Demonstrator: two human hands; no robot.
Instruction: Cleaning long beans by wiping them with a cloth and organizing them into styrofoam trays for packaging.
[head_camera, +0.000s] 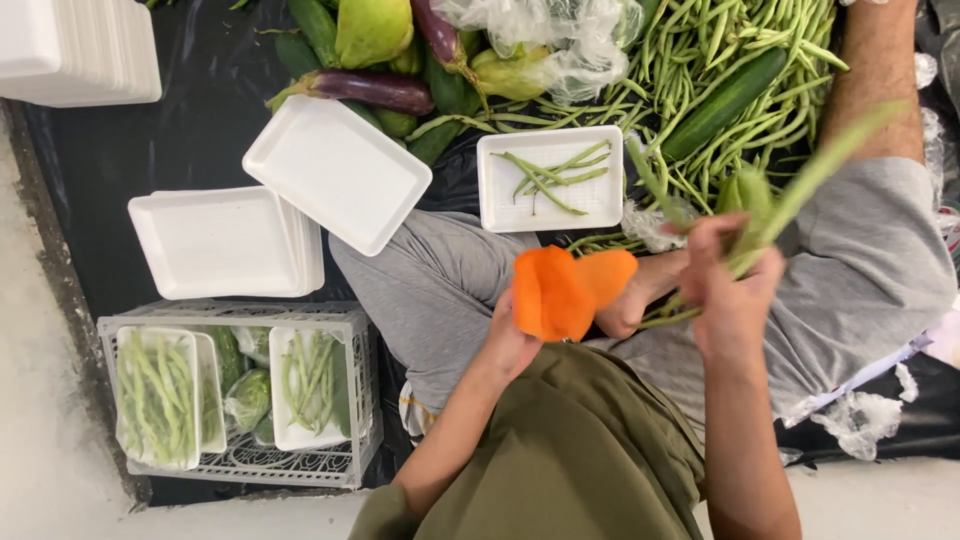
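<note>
A person sits cross-legged on a black sheet (200, 130), seen from above, in grey trousers and an olive shirt; the largest thing before them is a loose heap of green beans (700, 60), too many to count, with one dark cucumber (722, 100) lying across it; beside the heap are two purple aubergines (375, 88), a pale green gourd (372, 28), several more cucumbers and a crumpled clear plastic bag (560, 30); at the lower left stands one white plastic crate (355, 390) holding two wrapped trays of beans (155, 395) and some bagged green vegetables between them; above the crate lies a short stack of white foam trays (215, 240) with one single empty tray (335, 170) tilted against it; a taller stack of trays (75, 50) sits at the top left corner; one more white tray (550, 175) rests near the person's knee and holds about five beans; the right hand (730, 290) is closed around a bunch of beans (790, 195), which stick up and out over the right knee; the left hand (510, 345) pinches a flat orange piece (560, 290), its kind unclear, just beside the bunch.
</note>
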